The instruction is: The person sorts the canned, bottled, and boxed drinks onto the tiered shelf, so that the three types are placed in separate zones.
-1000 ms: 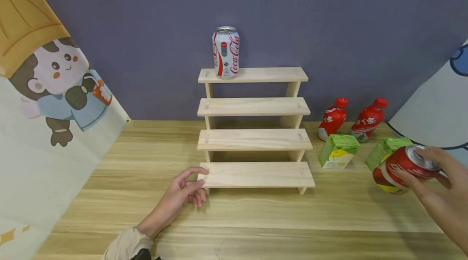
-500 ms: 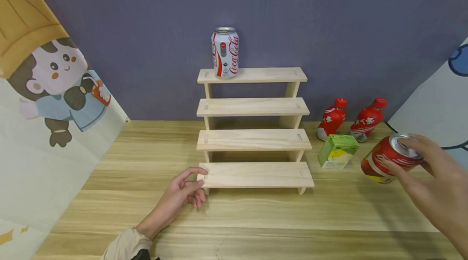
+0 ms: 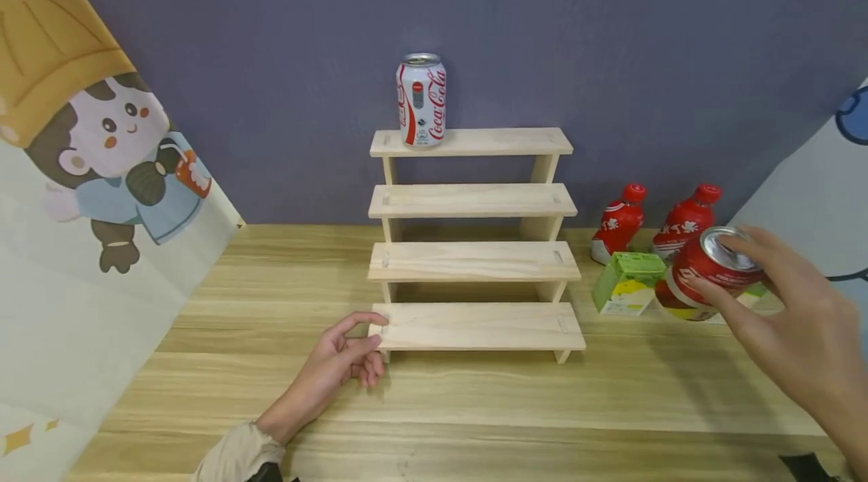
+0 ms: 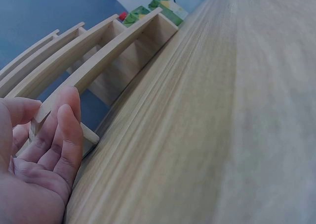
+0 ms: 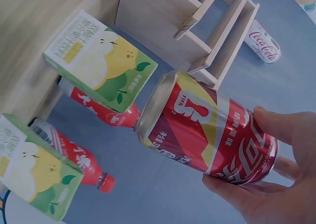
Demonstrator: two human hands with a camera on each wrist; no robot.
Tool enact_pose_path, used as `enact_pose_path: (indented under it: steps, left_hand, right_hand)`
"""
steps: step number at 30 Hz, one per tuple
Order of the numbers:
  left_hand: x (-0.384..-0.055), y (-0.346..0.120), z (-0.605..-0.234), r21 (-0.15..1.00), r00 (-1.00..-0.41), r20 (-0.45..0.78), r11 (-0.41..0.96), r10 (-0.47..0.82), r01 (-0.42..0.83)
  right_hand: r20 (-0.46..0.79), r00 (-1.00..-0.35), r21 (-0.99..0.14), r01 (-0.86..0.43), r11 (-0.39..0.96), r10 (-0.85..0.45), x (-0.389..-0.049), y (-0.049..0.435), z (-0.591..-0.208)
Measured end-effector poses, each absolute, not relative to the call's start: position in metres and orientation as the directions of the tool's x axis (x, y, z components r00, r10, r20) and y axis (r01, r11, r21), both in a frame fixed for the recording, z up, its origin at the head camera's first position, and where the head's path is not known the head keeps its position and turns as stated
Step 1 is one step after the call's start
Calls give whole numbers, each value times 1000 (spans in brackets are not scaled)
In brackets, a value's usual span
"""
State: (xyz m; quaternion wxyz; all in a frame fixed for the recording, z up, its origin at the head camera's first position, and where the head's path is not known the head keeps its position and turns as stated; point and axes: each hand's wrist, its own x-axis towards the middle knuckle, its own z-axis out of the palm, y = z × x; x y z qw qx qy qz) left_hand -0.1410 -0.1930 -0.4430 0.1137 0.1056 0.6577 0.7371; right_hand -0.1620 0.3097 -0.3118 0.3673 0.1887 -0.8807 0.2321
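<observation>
Here, gripping a red can (image 5: 207, 127) in the right hand (image 3: 800, 316), pinching a rack (image 3: 475, 326) with the left hand (image 3: 339, 358).

Holding the can tilted above the table (image 3: 475, 407) at right, between curled fingers and thumb, near green boxes (image 3: 620, 286) and bottles (image 3: 617, 224). Pinching the near, lowest step at its left end. With a white can (image 3: 422, 102) upright toward the left on the far, top step.

Carries red can (image 3: 705, 279) in right hand (image 3: 803, 324) farther left and higher in head view than second ago. Now partly screens right red bottle (image 3: 686, 222) and edge of left green carton (image 3: 626, 286). Re-exposes part of right green carton (image 5: 37, 169), fully hidden half second ago. Brings dark strap (image 3: 805, 467) into frame.
</observation>
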Motion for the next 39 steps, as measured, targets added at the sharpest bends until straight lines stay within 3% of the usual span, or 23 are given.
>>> enact_pose_path:
  steps: [15, 24, 34, 39]
  left_hand:
    - [-141, -191, -442, 994, -950, 2, -107, 312, -34]
    - [-140, -192, -442, 994, -946, 8, -104, 324, -27]
    - [-139, -194, -443, 992, -945, 25, -122, 326, -15]
    - [-139, -193, -443, 992, -945, 28, -123, 326, -13]
  right_hand:
    - [757, -607, -223, -589, 777, -243, -183, 292, -287]
    - [788, -533, -157, -657, 737, -307, -202, 271, -266]
    - [790, -517, -149, -684, 714, -331, -218, 248, -246]
    - [780, -540, -189, -685, 703, -317, -220, 239, -242]
